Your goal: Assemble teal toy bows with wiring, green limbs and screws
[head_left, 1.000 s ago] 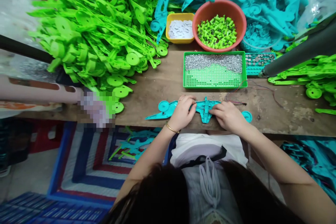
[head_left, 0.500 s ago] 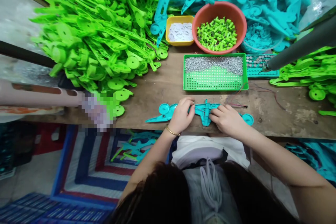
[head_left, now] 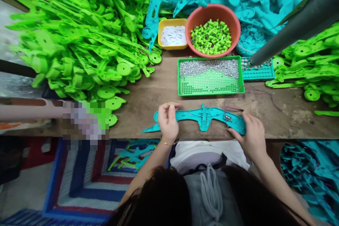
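Note:
A long blue-turquoise plastic toy shell half (head_left: 203,118) lies on the bench with its ribbed inner side up, a crosspiece in its middle. My left hand (head_left: 168,123) is closed over its left part, fingertips pinched by a thin wire that runs along the shell. At the right end, my right hand (head_left: 253,135) grips the shell between thumb and fingers. A small metallic part (head_left: 227,117) sits inside the shell near that hand. Thin red and dark wires (head_left: 233,108) trail from the shell onto the wood behind it.
Behind the shell stands a green tray (head_left: 210,94) of small screws. Farther back are a yellow tub (head_left: 173,47) of white pieces and a red bowl (head_left: 189,39) of green pieces. Green parts (head_left: 87,46) pile up left; a dark pole (head_left: 288,24) slants in at right.
My right hand has moved from the shell's middle to its right end, uncovering the metallic part. My left hand has slid left along the shell. The view has shifted slightly.

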Tool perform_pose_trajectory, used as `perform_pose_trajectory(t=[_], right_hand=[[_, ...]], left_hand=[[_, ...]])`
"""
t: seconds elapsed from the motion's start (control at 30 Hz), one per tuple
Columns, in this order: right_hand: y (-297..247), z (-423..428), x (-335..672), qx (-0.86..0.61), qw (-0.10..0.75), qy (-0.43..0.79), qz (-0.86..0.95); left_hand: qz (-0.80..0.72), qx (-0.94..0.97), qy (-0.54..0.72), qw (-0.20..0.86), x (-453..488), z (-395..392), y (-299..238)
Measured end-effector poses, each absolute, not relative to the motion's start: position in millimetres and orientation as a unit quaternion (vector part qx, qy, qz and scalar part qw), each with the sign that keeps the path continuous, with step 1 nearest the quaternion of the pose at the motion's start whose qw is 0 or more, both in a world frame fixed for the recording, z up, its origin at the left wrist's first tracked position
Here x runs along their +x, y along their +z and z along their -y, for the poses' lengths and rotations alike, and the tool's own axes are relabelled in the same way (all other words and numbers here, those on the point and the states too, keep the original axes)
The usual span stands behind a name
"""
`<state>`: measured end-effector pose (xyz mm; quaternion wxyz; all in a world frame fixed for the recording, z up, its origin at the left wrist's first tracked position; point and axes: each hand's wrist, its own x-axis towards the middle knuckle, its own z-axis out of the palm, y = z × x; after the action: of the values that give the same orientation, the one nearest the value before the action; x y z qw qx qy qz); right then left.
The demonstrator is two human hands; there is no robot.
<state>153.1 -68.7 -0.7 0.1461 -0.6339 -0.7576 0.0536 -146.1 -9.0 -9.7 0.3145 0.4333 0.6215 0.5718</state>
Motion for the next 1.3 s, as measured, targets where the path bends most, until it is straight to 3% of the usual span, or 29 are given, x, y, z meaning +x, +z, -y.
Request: perform_pose_trajectory(t=[0.2,0.43,0.7,0.93,1.17,1.3], right_hand=[[6.6,53.2,171.8,-0.614,0.104,0.087,0.778],[20.4,38.7,176.3,-0.626,0.059,0.119,0.768],[32.1,12.6,168.2,-0.616,0.041,0.155,0.772],[52.4,18.7,169.4,-0.610,0.133,0.239,0.744],[44.7,26.2,174.6,-0.704,0.205,0.310,0.605],[45.2,24.9,175.3,-0.691,0.302,0.437,0.491]], left_hand=[[-0.682,0.457,0.536,0.198,-205.4,16.3,4.3],[-0.750,0.592,0.256,0.146,-219.9,38.4,4.5],[-0.698,0.645,0.285,0.127,-198.7,45.2,0.9],[-0.641,0.707,0.273,0.123,-185.7,46.0,0.7],[-0.611,0.718,0.315,0.103,-171.6,48.7,10.3],[-0.628,0.676,0.372,0.102,-169.2,51.4,16.2]])
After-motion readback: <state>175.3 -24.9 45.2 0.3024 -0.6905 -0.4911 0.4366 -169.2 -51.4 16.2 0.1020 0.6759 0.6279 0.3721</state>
